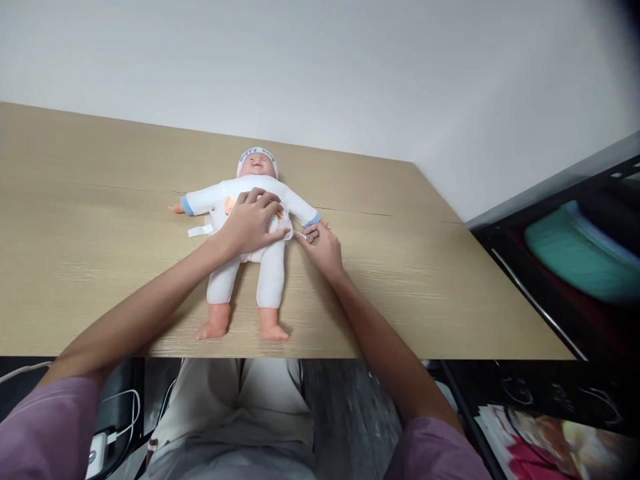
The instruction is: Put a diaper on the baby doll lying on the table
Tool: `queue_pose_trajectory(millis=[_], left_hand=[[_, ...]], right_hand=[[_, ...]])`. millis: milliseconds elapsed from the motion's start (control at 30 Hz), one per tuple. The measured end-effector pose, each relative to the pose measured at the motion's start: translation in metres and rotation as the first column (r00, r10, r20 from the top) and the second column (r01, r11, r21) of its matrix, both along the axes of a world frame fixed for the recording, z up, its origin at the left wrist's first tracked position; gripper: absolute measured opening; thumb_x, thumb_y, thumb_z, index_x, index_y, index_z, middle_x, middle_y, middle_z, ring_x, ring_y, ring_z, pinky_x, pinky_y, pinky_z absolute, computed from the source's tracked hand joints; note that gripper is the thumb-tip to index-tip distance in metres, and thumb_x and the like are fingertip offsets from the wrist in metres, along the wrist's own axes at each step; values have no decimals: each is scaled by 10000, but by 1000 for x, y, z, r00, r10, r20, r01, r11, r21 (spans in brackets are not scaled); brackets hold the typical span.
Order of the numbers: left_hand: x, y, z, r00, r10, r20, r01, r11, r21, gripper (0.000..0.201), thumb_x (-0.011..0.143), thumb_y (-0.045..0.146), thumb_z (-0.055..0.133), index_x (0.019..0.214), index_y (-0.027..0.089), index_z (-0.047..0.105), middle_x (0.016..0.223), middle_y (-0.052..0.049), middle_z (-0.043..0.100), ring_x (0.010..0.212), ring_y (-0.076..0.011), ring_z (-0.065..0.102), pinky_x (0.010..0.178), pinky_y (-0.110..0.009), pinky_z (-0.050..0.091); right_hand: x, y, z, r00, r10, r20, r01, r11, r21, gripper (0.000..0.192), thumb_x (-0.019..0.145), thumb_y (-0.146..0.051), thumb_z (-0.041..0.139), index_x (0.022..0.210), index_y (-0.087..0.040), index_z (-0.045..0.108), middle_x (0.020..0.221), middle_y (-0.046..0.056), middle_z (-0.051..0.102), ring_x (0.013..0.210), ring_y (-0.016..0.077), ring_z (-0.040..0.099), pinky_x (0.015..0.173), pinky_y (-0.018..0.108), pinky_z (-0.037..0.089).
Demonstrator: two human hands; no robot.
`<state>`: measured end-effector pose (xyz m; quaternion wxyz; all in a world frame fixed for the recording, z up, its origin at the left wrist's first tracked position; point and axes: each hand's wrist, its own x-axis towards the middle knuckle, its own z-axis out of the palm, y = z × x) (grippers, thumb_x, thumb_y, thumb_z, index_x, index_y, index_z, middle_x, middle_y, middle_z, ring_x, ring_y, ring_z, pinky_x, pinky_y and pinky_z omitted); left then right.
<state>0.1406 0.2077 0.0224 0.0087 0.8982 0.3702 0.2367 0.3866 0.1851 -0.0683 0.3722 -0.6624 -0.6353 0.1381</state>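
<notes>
A baby doll (273,277) in a white suit with blue cuffs and a white lettered cap lies on its back, its feet toward me. A white diaper (253,256) is around its hips, and one diaper tab (200,231) sticks out loose on the left side. My left hand (255,217) rests open across the doll's belly, fingers spread, with the thumb reaching to the diaper's right edge. Beside the doll's right-side cuff, my right hand (320,247) is closed in a pinch on the other diaper tab (300,235), which is partly hidden by the fingers.
The doll lies on a light wooden table (400,287) against a white wall (320,73). A dark shelf with a green item (580,250) stands at right. Below are printed papers (540,443) at right and a white charger (97,453) with cables at left.
</notes>
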Motion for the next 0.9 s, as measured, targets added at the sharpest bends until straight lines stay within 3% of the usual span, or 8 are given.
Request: queue_pose_trajectory(millis=[100, 200, 333, 433, 633, 767, 900], left_hand=[[-3, 1, -4, 1000, 19, 2, -19, 1000, 4, 510, 997, 605, 709, 1310, 205, 754, 1481, -166, 714, 1408, -459, 532, 1157, -640, 421], [-4, -1, -2, 999, 39, -4, -39, 999, 10, 535, 980, 617, 723, 1326, 210, 750, 1502, -150, 706, 1415, -459, 520, 1157, -632, 415], [-3, -3, -2, 999, 51, -10, -51, 999, 5, 526, 963, 603, 743, 1331, 227, 749, 1497, -140, 704, 1406, -456, 518, 1159, -622, 407], [-3, -2, -4, 998, 57, -6, -57, 998, 10, 540, 964, 614, 738, 1331, 218, 748, 1498, -143, 702, 1402, -455, 517, 1158, -619, 409], [-3, 0, -10, 998, 60, 25, -61, 998, 26, 617, 947, 596, 741, 1406, 187, 702, 1496, -167, 692, 1383, -449, 517, 1146, -615, 415], [-2, -1, -9, 996, 78, 34, -79, 997, 19, 654, 892, 520, 778, 1433, 168, 668, 1498, -175, 689, 1370, -454, 522, 1150, -609, 415], [-2, -1, -8, 996, 77, 49, -77, 997, -10, 639, 852, 512, 803, 1379, 175, 676, 1494, -169, 693, 1372, -467, 518, 1123, -611, 425]], right_hand=[[1, 2, 1, 997, -34, -73, 26, 994, -109, 384, 826, -548, 862, 909, -261, 622, 808, 5, 715, 809, 242, 680, 818, 374, 512], [4, 2, 2, 996, -1, -84, -11, 988, -153, 361, 846, -564, 811, 822, -257, 622, 768, 3, 702, 758, 219, 640, 788, 357, 485], [11, 2, 8, 947, 141, -289, -171, 982, -83, 439, 908, -659, 651, 755, -249, 622, 763, 25, 676, 769, 217, 622, 795, 358, 485], [10, 2, 19, 875, 213, -434, -241, 971, -9, 475, 863, -705, 680, 761, -245, 622, 781, 19, 639, 792, 210, 602, 790, 344, 482], [-31, 17, 43, 849, 294, -439, -295, 953, 68, 403, 905, -618, 670, 766, -254, 570, 735, -22, 552, 728, 174, 513, 704, 315, 426], [-61, 34, 47, 849, 333, -411, -345, 937, 46, 358, 924, -572, 652, 800, -262, 523, 738, -40, 532, 722, 165, 519, 689, 307, 437], [-66, 24, 46, 859, 347, -376, -317, 938, 139, 273, 972, -519, 667, 1020, -258, 600, 907, 1, 662, 806, 186, 619, 767, 325, 548]])
